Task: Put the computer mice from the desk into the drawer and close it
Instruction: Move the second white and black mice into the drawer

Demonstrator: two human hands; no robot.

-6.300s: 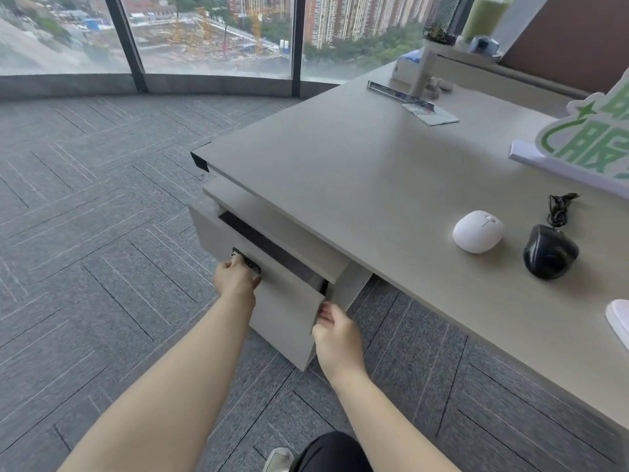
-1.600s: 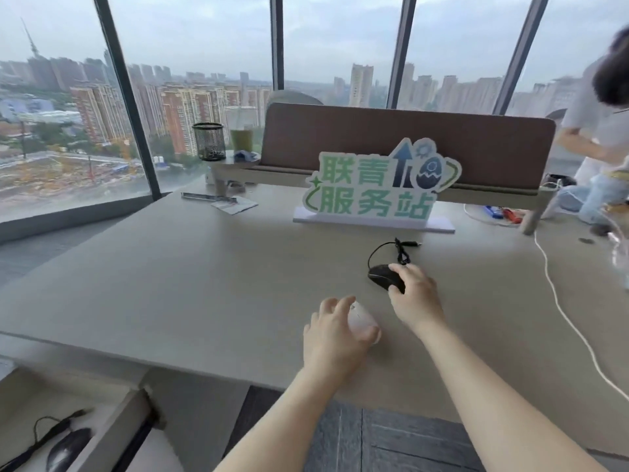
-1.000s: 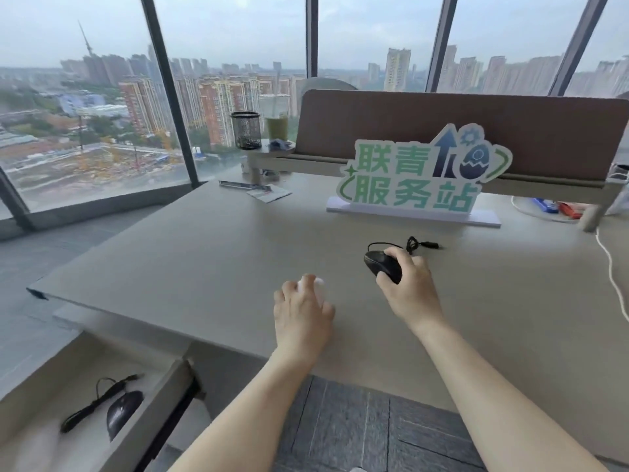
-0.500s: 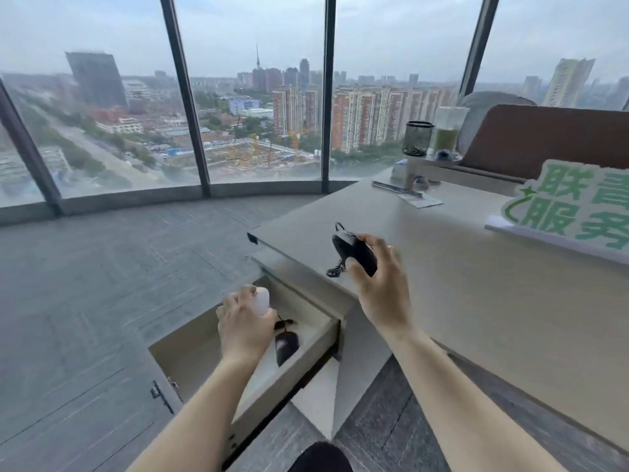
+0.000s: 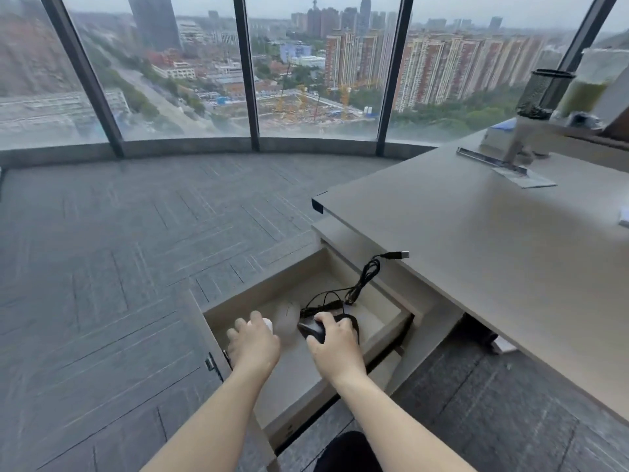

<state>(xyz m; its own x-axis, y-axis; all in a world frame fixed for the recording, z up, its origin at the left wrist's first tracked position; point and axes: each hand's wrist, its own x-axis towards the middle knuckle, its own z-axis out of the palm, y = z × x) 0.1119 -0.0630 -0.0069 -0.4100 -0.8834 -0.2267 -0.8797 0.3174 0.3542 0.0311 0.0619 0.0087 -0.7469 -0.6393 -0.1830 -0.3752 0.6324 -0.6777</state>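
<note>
The beige drawer (image 5: 391, 321) under the desk's left end stands pulled out. Both my hands are down inside it. My left hand (image 5: 253, 345) is closed over a white mouse (image 5: 263, 322), of which only the tip shows. My right hand (image 5: 335, 345) grips a black wired mouse (image 5: 311, 330). A black cable (image 5: 366, 281) rises over the drawer's back and its USB plug (image 5: 400, 254) sticks up by the desk edge. Another dark mouse seems to lie behind my right hand, mostly hidden.
The grey desk (image 5: 493, 253) runs along the right, its corner overhanging the drawer's back. A metal ruler (image 5: 490, 161), a paper slip, a mesh pen cup (image 5: 543, 93) and a green jar stand at its far end. Grey carpet lies left; windows behind.
Both hands have come down from above the desk edge into the open drawer, each still holding its mouse. The cable now trails up over the drawer's back. My view has tilted down.
</note>
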